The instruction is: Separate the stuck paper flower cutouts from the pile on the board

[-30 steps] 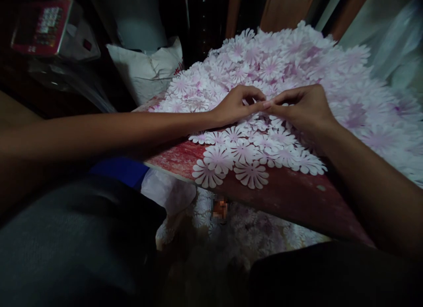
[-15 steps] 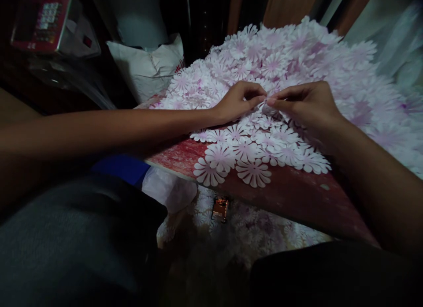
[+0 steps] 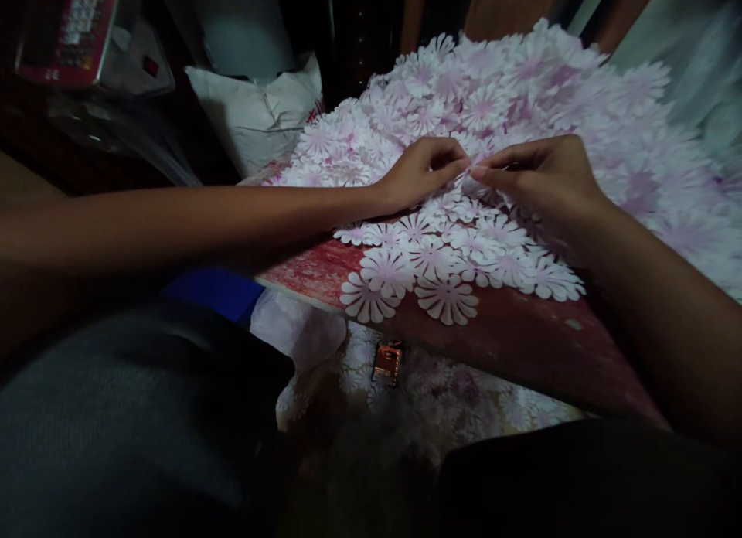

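Over the near side of a large heap of white and pale purple fabric flowers point(image 3: 522, 82), my two hands meet almost fingertip to fingertip. My left hand point(image 3: 423, 169) is closed in a pinch, thumb against forefinger. From the other side my right hand point(image 3: 542, 171) pinches too, its fingertips nearly touching the left ones. Whatever lies between them is too small and dim to name; white petals show just below. Loose flat flowers, one of them a single flower point(image 3: 446, 299) near the edge, spread in front on the red tabletop point(image 3: 307, 271).
A red device with a keypad point(image 3: 63, 39) stands at the upper left. Behind the table leans a white sack point(image 3: 255, 109). Below its edge are a white plastic bag point(image 3: 298, 329), a blue object point(image 3: 214, 294), a small shiny rectangular object point(image 3: 387, 364) and more flowers.
The view has shifted slightly. Both hands keep their pinch at nearly the same place, with only a slight shift of the fingertips.
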Tool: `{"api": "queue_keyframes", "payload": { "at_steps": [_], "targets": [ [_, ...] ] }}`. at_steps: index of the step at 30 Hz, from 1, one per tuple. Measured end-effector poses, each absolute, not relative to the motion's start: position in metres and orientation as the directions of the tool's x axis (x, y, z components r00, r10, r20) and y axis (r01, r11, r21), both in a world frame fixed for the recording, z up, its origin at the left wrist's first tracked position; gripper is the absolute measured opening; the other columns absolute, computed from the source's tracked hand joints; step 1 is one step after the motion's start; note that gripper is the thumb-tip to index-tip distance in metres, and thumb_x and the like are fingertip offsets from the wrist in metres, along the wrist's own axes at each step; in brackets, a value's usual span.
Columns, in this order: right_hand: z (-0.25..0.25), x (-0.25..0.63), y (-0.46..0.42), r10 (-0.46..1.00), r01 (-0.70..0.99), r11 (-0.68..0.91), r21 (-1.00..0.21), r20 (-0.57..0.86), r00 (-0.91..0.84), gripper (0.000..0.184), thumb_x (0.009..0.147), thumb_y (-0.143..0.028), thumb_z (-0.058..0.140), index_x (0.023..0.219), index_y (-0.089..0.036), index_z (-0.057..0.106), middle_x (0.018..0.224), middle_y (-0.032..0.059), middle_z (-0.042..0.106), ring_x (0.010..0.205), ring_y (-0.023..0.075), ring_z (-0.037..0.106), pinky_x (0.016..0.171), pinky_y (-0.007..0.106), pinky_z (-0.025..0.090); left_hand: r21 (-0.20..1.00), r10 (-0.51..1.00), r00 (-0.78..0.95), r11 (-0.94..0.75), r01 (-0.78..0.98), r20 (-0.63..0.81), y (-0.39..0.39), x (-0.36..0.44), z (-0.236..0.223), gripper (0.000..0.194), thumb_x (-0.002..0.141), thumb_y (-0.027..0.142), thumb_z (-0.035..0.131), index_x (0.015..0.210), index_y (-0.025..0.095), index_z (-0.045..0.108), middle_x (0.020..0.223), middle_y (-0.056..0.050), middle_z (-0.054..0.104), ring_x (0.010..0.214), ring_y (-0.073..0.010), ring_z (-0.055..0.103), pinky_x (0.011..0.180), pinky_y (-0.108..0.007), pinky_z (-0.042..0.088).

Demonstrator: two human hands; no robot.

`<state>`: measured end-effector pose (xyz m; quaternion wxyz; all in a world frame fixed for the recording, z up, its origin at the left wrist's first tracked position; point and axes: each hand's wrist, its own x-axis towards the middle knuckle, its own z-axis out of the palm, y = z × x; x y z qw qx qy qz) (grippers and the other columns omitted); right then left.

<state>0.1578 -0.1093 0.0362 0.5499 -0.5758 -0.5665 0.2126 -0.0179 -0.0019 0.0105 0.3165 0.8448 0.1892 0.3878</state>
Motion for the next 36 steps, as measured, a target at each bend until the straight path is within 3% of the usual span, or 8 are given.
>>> {"api": "queue_keyframes", "payload": {
  "at_steps": [7,12,17,22,26,30,36],
  "targets": [
    [0.042,0.162,-0.105,0.851,0.45,0.16,-0.879,0.354,0.389,0.009,0.075,-0.01,0.089,0.076,-0.016,0.082,0.06,0.0015,0.062,0.053,0.0107,0.051,0.051,0.025,0.037,0.724,0.64,0.565,-0.682,0.104,0.521,0.007,-0.016,0.005,0.035,0.107,0.056,0.064,0.095,0.023,0.064,0.086,-0.007,0.069,0.084,-0.0185,0.066,0.084,-0.042,0.061],
    [0.039,0.173,-0.093,0.805,0.445,0.194,-0.874,0.401,0.437,0.014,0.074,-0.002,0.089,0.08,-0.012,0.081,0.078,0.0083,0.073,0.064,0.0127,0.059,0.06,0.031,0.045,0.733,0.667,0.544,-0.668,0.133,0.509,0.014,-0.013,0.0,0.037,0.107,0.062,0.061,0.101,0.026,0.064,0.085,-0.006,0.067,0.084,-0.0194,0.066,0.082,-0.043,0.059],
    [0.048,0.171,-0.092,0.775,0.384,0.13,-0.914,0.335,0.535,0.02,0.075,0.004,0.08,0.074,-0.014,0.074,0.082,0.0079,0.073,0.062,0.0115,0.057,0.06,0.034,0.045,0.722,0.67,0.53,-0.676,0.148,0.52,0.02,-0.013,-0.003,0.041,0.106,0.066,0.06,0.107,0.026,0.066,0.077,-0.004,0.063,0.082,-0.0203,0.065,0.078,-0.042,0.058],
    [0.057,0.18,-0.089,0.735,0.268,0.157,-0.951,0.294,0.611,0.027,0.071,0.003,0.075,0.063,-0.017,0.059,0.089,0.0096,0.073,0.06,0.0101,0.054,0.056,0.032,0.043,0.753,0.695,0.502,-0.647,0.122,0.516,0.021,-0.014,-0.004,0.03,0.108,0.052,0.061,0.098,0.024,0.062,0.08,-0.004,0.063,0.084,-0.0188,0.065,0.082,-0.041,0.058],
    [0.052,0.197,-0.078,0.757,0.252,0.18,-0.951,0.297,0.582,0.019,0.074,-0.012,0.073,0.064,-0.02,0.059,0.087,0.0129,0.07,0.062,0.0166,0.058,0.056,0.037,0.048,0.759,0.691,0.518,-0.641,0.118,0.504,0.014,-0.015,0.0,0.028,0.109,0.046,0.061,0.092,0.023,0.059,0.085,-0.005,0.064,0.085,-0.0175,0.065,0.085,-0.041,0.059],
    [0.043,0.199,-0.072,0.805,0.328,0.18,-0.928,0.33,0.493,0.021,0.081,-0.032,0.071,0.066,-0.023,0.06,0.091,0.015,0.071,0.062,0.0211,0.059,0.056,0.041,0.05,0.767,0.689,0.541,-0.631,0.12,0.483,0.006,-0.015,0.004,0.038,0.111,0.055,0.057,0.092,0.022,0.058,0.084,-0.005,0.062,0.086,-0.018,0.065,0.087,-0.04,0.059],
    [0.037,0.175,-0.088,0.832,0.383,0.226,-0.896,0.381,0.402,0.036,0.082,-0.043,0.083,0.067,-0.023,0.057,0.077,0.0065,0.063,0.053,0.0139,0.052,0.05,0.034,0.044,0.726,0.65,0.56,-0.677,0.121,0.514,0.004,-0.017,0.004,0.031,0.11,0.05,0.062,0.1,0.02,0.06,0.091,-0.006,0.063,0.096,-0.0197,0.065,0.093,-0.04,0.058]
  ]
}}
